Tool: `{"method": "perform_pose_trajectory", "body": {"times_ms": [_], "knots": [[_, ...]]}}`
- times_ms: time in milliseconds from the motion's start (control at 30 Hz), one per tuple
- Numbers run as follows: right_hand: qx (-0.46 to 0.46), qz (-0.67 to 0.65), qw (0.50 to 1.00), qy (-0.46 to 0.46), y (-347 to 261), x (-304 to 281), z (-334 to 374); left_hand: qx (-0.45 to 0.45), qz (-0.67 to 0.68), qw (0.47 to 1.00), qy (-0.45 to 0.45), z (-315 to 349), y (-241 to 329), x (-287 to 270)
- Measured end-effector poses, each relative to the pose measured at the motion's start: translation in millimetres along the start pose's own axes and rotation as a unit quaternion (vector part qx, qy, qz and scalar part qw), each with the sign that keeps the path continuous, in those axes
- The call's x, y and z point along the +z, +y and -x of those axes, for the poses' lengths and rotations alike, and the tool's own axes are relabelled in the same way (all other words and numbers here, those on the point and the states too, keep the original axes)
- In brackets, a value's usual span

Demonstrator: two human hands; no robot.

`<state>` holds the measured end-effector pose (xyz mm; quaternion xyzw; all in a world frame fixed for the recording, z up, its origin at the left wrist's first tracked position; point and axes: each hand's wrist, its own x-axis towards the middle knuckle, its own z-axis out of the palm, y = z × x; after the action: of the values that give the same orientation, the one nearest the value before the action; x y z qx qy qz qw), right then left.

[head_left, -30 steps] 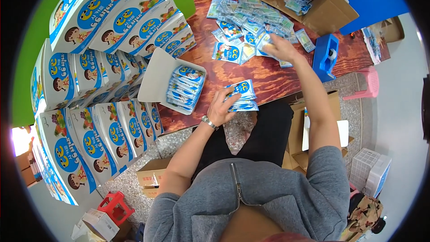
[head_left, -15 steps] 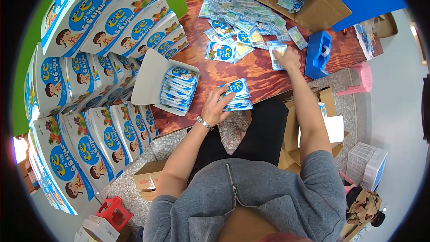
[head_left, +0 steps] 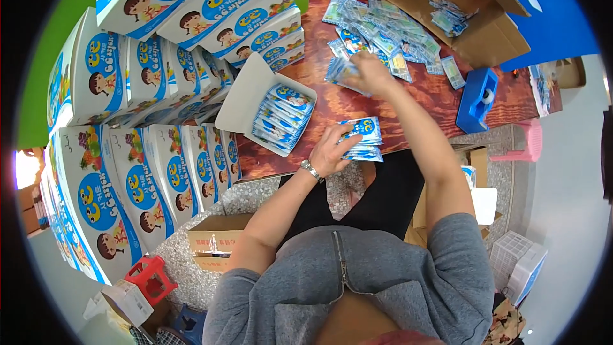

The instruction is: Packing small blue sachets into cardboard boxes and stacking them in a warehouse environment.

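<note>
My left hand (head_left: 330, 151) wraps around a small stack of blue-and-white sachets (head_left: 365, 129) at the table's near edge, thumb and fingers closed on it. To the far right of that stack, my right hand (head_left: 372, 75) pinches a sachet (head_left: 341, 73) at the near-left side of the loose pile; hand and sachet are slightly blurred. The heap of loose sachets (head_left: 391, 29) spreads behind it. Left of my left hand stands an open white box (head_left: 239, 103), its lid raised, with a row of sachets (head_left: 281, 115) upright inside.
Printed white-and-blue boxes (head_left: 105, 185) are stacked high on the left. A blue tape dispenser (head_left: 476, 99) stands at the table's right. At the back, a large cardboard carton (head_left: 485, 35) lies open with sachets inside. A pink stool (head_left: 527, 140) and a red stool (head_left: 151, 280) stand on the floor.
My right hand has moved left, from beside the tape dispenser to the near-left side of the pile. My left hand still holds the stack. The whole view has shifted.
</note>
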<state>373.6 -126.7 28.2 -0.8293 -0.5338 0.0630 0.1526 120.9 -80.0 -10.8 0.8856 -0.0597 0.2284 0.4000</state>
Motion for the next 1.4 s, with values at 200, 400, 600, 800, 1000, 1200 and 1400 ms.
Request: {"method": "perform_pose_trajectory", "body": {"times_ms": [200, 400, 600, 800, 1000, 1200, 1400], "knots": [[-0.013, -0.033, 0.999, -0.01, -35, -14, -3, -0.013, 0.001, 1.0, -0.012, 5, 0, -5], [-0.051, -0.005, 0.986, -0.159, 43, -35, 18, 0.0, 0.013, 1.0, -0.011, 2, -3, -2], [-0.013, -0.109, 0.982, -0.153, 34, -38, 47, -0.009, 0.015, 1.0, -0.012, 3, -1, -7], [-0.128, -0.03, 0.978, -0.16, 31, -27, 29, 0.0, 0.009, 1.0, 0.003, 0, 0, -4], [0.034, 0.044, 0.985, -0.163, -21, -38, 46, -0.028, 0.036, 0.999, -0.026, -10, -3, -5], [-0.097, 0.084, 0.988, -0.088, -46, -38, 58, -0.044, 0.014, 0.999, 0.02, -8, 1, -1], [-0.021, -0.201, 0.975, -0.097, -20, -34, 87, -0.051, -0.058, 0.994, 0.083, -3, 1, 6]]}}
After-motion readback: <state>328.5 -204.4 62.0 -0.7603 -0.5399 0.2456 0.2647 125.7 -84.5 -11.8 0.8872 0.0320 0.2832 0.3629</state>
